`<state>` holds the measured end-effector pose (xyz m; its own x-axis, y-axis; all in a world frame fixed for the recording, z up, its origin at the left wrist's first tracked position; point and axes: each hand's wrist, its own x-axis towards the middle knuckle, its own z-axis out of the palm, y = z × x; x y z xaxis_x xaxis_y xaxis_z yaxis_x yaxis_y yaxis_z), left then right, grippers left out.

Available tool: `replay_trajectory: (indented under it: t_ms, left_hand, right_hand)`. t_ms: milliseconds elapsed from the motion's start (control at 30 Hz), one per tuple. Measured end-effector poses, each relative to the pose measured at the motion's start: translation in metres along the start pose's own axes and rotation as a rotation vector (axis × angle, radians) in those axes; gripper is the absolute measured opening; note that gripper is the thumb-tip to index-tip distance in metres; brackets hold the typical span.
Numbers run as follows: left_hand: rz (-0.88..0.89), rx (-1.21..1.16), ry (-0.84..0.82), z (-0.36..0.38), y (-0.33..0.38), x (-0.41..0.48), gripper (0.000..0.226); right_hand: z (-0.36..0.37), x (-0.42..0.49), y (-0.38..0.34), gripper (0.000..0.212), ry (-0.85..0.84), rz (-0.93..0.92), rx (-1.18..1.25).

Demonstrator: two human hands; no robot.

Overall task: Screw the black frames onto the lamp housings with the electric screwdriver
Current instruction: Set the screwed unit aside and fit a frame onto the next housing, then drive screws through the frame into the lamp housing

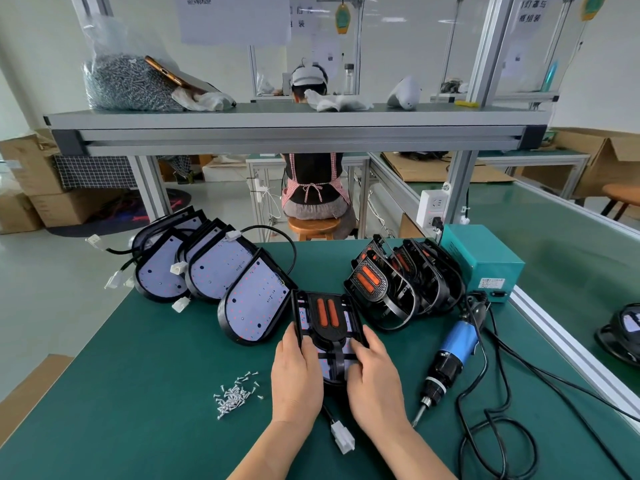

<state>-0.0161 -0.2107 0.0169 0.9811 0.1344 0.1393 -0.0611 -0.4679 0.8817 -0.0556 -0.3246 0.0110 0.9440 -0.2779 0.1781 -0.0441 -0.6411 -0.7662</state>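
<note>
Fingers (294,336) of the left hand (296,370) and right hand (375,379) curl over the side edges of the black frame (327,323), which sits on a lamp housing (333,373) largely hidden beneath the palms. The frame bears two orange strips and lies mid-table (156,358). Loose screws (235,396) lie to its left, the electric screwdriver (446,358) to its right.

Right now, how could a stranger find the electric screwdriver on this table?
Look at the teal box at the green table's right rear. Just before it lies the electric screwdriver. Unlike the black frames beside it, it has a blue body.
</note>
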Motion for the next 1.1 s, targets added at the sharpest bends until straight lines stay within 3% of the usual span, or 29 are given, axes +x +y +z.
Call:
replay_trajectory:
  t_ms: [300,633,900,1000,1100]
  left_hand:
    - [-0.010,-0.009,-0.012,-0.002,0.003,-0.002,0.040]
    - [-0.046,0.047,-0.072,-0.009,0.011,-0.023,0.039]
    - [0.006,0.291,-0.159,-0.027,0.009,-0.058,0.042]
    - [0.001,0.321,-0.170,-0.034,0.008,-0.068,0.049]
    - [-0.022,0.315,-0.202,-0.038,0.010,-0.069,0.055]
  right_hand:
    - [-0.003,0.000,-0.003,0.048,-0.041,-0.007,-0.054]
    - [-0.023,-0.023,-0.007,0.034,-0.119,-0.095,-0.275]
    - [-0.046,-0.061,-0.011,0.021,-0.117,-0.198,-0.426]
    - [-0.052,-0.068,-0.009,0.024,-0.144,-0.192,-0.416]
    - [-0.067,-0.056,-0.007,0.036,-0.076,-0.065,-0.317]
